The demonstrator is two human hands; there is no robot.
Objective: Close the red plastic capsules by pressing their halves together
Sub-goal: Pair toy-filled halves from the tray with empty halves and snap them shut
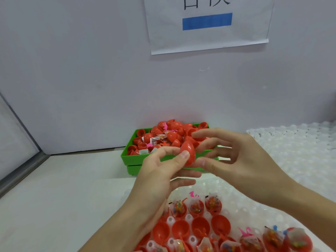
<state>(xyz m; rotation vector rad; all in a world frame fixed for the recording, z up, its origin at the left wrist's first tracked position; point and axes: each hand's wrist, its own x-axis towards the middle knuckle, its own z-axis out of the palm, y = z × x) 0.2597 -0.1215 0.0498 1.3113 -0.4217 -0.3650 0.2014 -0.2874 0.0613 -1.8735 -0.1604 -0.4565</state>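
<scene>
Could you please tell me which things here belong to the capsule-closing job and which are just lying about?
Job: red capsule pinched in left hand; right hand; open filled halves; green tray of red halves.
Lying about: wall sign; clear shells.

White table [63,193] bears green tray [134,160], clear blister sheets [300,151].

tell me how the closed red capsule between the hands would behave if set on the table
The red capsule is egg-shaped and glossy, so it would probably roll and feel slippery. It looks like thin hollow plastic, likely light. The left hand pinches it; the right hand looks open.
</scene>
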